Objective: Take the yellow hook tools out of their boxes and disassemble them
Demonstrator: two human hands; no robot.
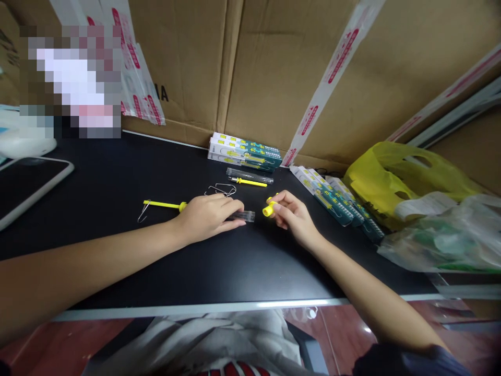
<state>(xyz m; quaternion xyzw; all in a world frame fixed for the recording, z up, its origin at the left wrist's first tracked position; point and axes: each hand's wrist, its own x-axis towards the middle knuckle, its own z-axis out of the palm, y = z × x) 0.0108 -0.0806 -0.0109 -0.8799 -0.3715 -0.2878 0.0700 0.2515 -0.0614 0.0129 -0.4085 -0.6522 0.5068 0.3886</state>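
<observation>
Over the counter (250, 271), your left hand (205, 216)'s grip is closed around a clear tube (248, 216), while just to its right your right hand (291, 215)'s grip pinches a yellow end piece (268, 210), with a yellow rod (254, 183) lying on their far side.

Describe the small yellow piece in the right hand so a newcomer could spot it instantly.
Over the black table, find the right hand. Its thumb and fingers pinch the yellow piece, just right of the clear tube held in the left hand. Unlike the thin yellow rods nearby, it is short and chunky.
</observation>
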